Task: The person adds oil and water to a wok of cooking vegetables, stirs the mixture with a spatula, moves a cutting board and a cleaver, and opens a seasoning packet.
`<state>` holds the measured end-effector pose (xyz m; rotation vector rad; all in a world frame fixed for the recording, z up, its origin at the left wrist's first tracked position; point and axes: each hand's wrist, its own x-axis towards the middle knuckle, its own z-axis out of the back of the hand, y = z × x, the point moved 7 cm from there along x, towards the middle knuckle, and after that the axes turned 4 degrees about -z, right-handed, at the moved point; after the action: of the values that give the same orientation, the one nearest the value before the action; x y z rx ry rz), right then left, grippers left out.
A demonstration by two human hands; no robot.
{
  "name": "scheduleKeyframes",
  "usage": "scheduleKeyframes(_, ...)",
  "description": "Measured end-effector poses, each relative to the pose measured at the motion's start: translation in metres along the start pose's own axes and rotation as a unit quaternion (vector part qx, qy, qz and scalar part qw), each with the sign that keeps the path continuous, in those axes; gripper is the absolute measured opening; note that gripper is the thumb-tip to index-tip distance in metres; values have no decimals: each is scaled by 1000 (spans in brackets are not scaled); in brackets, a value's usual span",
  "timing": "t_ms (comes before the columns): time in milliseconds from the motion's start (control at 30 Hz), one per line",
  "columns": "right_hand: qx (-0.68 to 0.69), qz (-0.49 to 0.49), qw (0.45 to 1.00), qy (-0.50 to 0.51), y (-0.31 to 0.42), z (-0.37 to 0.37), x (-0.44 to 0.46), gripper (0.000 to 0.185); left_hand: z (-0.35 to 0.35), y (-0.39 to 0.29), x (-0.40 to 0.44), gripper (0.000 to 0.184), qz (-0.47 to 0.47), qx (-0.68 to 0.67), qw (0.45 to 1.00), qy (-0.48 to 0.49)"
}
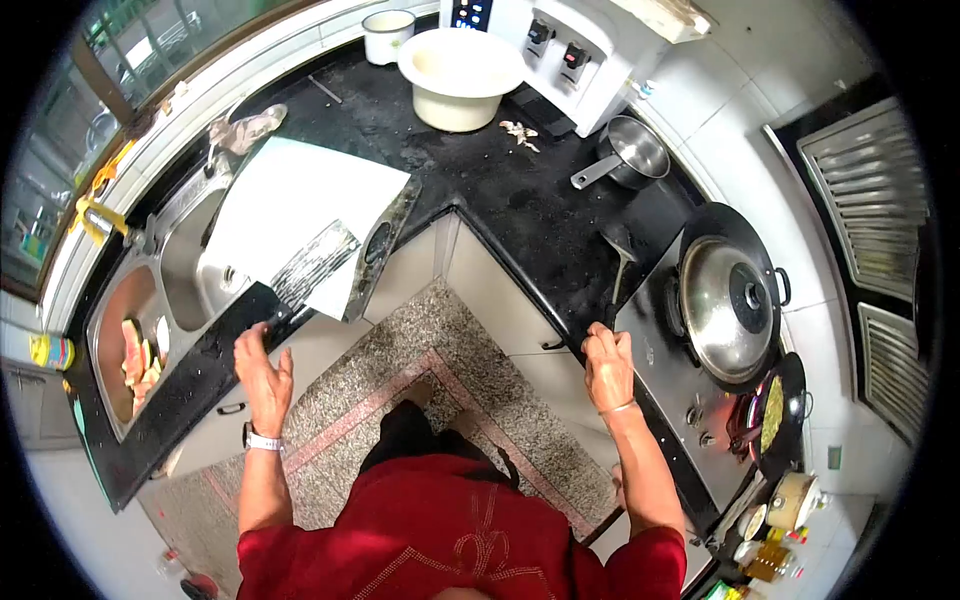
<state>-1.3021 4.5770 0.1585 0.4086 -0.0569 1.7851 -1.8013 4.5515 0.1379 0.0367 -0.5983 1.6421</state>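
My right hand [608, 368] is closed at the counter's edge, its fingers around the end of a long-handled spatula [622, 262]. The spatula's head lies on the black counter, left of the stove. My left hand [264, 380] is at the front edge of the sink counter, thumb apart from the fingers, with nothing visible in it. Just beyond it, a white cutting board [300, 200] with a dark slotted end lies across the sink [190, 270]. A grey streaked patch shows on the board.
A lidded wok [727, 310] and a dark pan with green food [773, 412] stand on the stove [665, 375]. A small saucepan [637, 155], a cream basin [455, 110] and a white mug [388, 45] are farther back. Melon rinds [138, 365] lie in the left sink bowl.
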Motion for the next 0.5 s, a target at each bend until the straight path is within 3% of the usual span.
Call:
scheduleKeyframes(100, -32, -39, 999, 7, -8, -26, 1, 19, -8, 30, 20, 68, 17, 53, 998, 26)
scheduleKeyframes(200, -81, -43, 995, 37, -7, -60, 9, 22, -26, 60, 31, 69, -2, 40, 993, 111)
scheduleKeyframes(367, -103, -92, 987, 84, -2, -84, 22, 30, -40, 82, 44, 51, 36, -14, 981, 190)
scheduleKeyframes(500, -116, -109, 982, 100, -1, -89, 24, 33, -47, 80, 53, 40, -16, -37, 973, 227)
